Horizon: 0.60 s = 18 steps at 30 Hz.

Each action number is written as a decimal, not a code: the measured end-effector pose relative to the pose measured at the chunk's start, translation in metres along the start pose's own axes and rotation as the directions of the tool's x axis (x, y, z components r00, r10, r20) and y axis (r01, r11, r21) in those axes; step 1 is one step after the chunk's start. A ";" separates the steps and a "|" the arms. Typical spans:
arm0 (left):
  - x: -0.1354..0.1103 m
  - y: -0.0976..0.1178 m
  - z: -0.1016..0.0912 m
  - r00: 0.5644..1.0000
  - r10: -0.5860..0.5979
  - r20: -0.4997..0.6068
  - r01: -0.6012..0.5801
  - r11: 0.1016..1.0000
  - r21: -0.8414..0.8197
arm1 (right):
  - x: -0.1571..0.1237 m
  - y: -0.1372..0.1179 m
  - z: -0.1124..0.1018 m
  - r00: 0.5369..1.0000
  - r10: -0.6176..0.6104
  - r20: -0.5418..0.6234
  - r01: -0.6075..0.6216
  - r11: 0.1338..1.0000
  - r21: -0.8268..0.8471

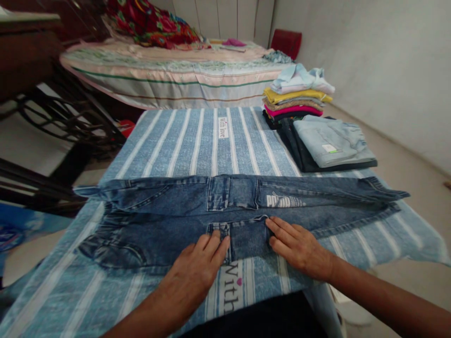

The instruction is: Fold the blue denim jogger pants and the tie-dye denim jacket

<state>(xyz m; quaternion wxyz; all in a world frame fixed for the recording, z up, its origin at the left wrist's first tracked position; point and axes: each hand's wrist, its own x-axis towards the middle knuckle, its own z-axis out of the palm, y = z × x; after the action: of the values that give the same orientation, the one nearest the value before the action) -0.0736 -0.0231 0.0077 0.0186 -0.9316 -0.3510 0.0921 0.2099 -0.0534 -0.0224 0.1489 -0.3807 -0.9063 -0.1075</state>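
A pair of dark blue cargo jeans (pixel 176 234) lies lengthwise across the table, waist at the left and leg ends at the right. White lettering (pixel 283 201) is printed on the far leg. My left hand (pixel 201 263) rests on the flap of the near side pocket, fingers stretched out and together. At the right edge of that pocket (pixel 248 238), my right hand (pixel 299 246) touches the denim with extended fingertips; its thumb is hidden. Neither hand visibly grips the cloth.
The table wears a blue cloth with white stripes (pixel 169 136). Folded light jeans (pixel 334 141) and a stack of folded clothes (pixel 296 101) sit at its back right. Beyond stands a bed (pixel 169 89). A sewing machine stand (pixel 70 112) is at the left.
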 end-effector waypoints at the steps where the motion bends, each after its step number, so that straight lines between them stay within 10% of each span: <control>1: -0.001 0.000 -0.005 0.999 -0.007 0.036 0.008 1.000 -0.011 | -0.002 0.000 0.001 1.000 0.006 0.017 -0.006 1.000 0.005; 5: 0.012 0.005 -0.035 0.991 -0.013 0.132 0.024 0.996 -0.082 | -0.010 0.000 0.004 0.998 0.032 0.052 -0.034 0.999 0.032; 8: 0.036 0.017 -0.047 1.000 0.013 0.005 -0.012 0.990 -0.139 | -0.011 0.001 0.004 0.997 0.047 0.059 -0.051 0.997 0.065; 13: 0.073 0.048 -0.020 0.936 0.077 -0.345 -0.170 0.953 -0.251 | -0.008 0.003 -0.002 0.991 0.077 0.113 -0.093 0.986 0.139; 18: 0.075 0.061 0.008 0.900 -0.035 -0.434 -0.127 0.932 -0.338 | -0.007 0.010 -0.012 0.974 0.123 0.189 -0.181 0.925 0.334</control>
<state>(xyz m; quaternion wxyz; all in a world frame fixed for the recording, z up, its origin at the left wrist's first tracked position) 0.0199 -0.0196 -0.0180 -0.0762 -0.9244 -0.3263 -0.1821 0.2247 -0.0549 -0.0127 0.1468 -0.4252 -0.8877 0.0987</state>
